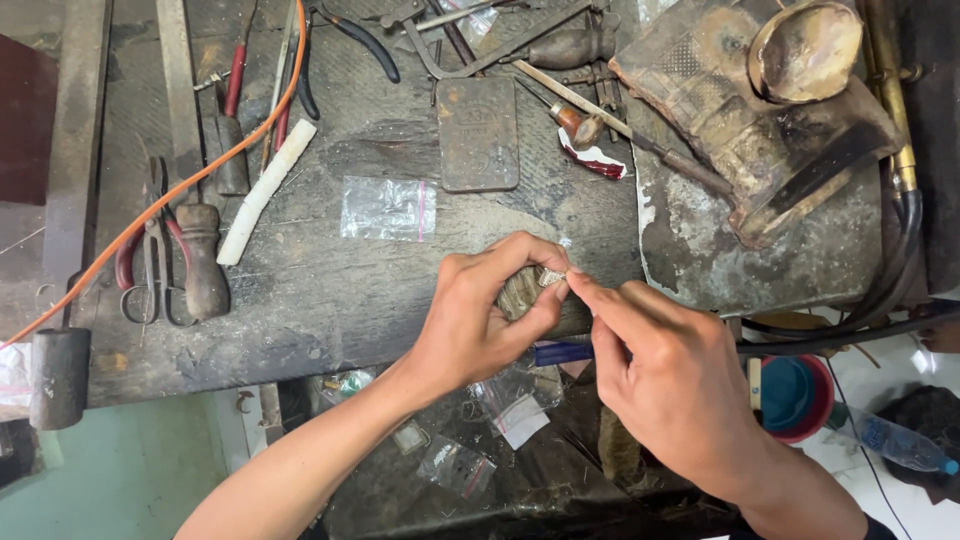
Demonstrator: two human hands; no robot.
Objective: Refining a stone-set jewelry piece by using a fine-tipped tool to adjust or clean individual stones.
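Left hand (480, 320) fingers pinch small silvery piece (551, 277) at tips; right hand (660, 370) fingers narrow, touching same piece. Steady it against worn peg just below fingers; plastic bag (388, 209) beyond on tabletop (330, 290).

Workshop — grimy workbench (330, 300), pliers (345, 30), scissors (150, 270), scattered hand tools.
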